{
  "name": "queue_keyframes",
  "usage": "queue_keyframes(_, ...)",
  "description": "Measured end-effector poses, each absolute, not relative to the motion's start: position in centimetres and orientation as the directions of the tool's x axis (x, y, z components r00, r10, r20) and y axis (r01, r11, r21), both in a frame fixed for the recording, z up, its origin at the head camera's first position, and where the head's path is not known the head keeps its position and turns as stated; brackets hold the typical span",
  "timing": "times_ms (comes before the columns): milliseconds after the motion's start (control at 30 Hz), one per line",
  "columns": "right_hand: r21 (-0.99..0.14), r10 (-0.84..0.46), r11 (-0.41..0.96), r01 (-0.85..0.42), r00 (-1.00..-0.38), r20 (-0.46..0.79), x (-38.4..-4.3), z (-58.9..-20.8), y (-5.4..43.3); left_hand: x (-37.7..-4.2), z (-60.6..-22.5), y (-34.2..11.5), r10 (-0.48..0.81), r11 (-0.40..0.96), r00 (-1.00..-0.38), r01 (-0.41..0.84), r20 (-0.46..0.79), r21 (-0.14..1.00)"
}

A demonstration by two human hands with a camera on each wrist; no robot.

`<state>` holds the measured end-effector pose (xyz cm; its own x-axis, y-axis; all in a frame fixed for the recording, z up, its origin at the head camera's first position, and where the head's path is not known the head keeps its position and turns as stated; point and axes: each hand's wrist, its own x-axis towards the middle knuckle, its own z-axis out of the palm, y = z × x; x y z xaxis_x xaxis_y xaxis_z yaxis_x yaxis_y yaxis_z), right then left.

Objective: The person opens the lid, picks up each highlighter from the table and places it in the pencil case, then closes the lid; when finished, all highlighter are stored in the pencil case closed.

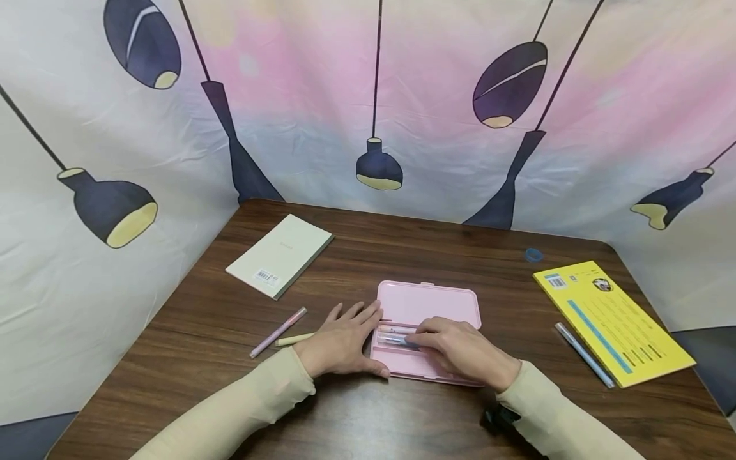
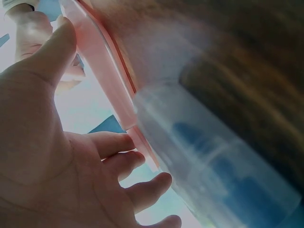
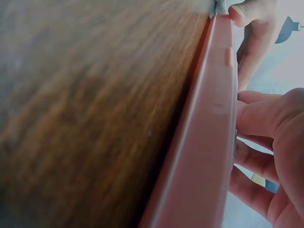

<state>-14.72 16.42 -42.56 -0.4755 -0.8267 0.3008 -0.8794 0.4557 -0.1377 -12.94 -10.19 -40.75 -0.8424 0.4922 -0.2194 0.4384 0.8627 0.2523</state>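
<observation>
A pink pencil case [image 1: 428, 305] lies on the table with its lid folded back, pens [image 1: 392, 329] in its upper compartment. My left hand [image 1: 343, 342] rests against the case's left side, fingers spread and thumb at the near corner. In the left wrist view its fingers [image 2: 147, 192] look extended along the pink edge. My right hand [image 1: 457, 348] reaches into the case, its fingertips pinching a blue pen [image 1: 411, 343], partly hidden beneath them. The right wrist view shows that hand's fingers [image 3: 256, 159] over the case wall [image 3: 202, 142].
Left of the case lie a purple-and-pink pen [image 1: 278, 332] and a pale yellow pen [image 1: 294, 339], partly behind my left hand. A pale notebook [image 1: 282, 255] is farther back. At right are a yellow book [image 1: 615, 326], a blue pen [image 1: 584, 355] and a blue ring [image 1: 533, 255].
</observation>
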Motion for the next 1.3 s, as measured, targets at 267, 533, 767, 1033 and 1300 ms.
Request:
queue_keyframes(267, -0.126, -0.822, 0.468, -0.875, -0.483, 0.3, -14.77, -42.38, 16.15, -12.97, -40.79, -10.17, 0.492, 0.863, -0.843, 0.439, -0.218, 0.25)
queue_keyframes(533, -0.136, -0.821, 0.467, -0.874, -0.485, 0.302, -14.76, -42.29, 16.1, -13.01, -40.85, -10.12, 0.497, 0.859, -0.842, 0.444, -0.21, 0.253)
queue_keyframes(767, -0.135, -0.818, 0.476, -0.869, -0.493, 0.297, -14.71, -42.17, 16.16, -12.98, -40.82, -10.08, 0.499, 0.858, -0.841, 0.445, -0.212, 0.256)
queue_keyframes(1033, -0.139, -0.808, 0.475, -0.869, -0.493, 0.321, -14.8, -42.1, 16.52, -13.05, -40.81, -10.18, 0.497, 0.859, -0.84, 0.441, -0.217, 0.259)
queue_keyframes(1300, -0.127, -0.798, 0.461, -0.878, -0.473, 0.374, -14.91, -42.35, 17.02, -12.93, -40.82, -10.27, 0.501, 0.856, -0.839, 0.445, -0.213, 0.262)
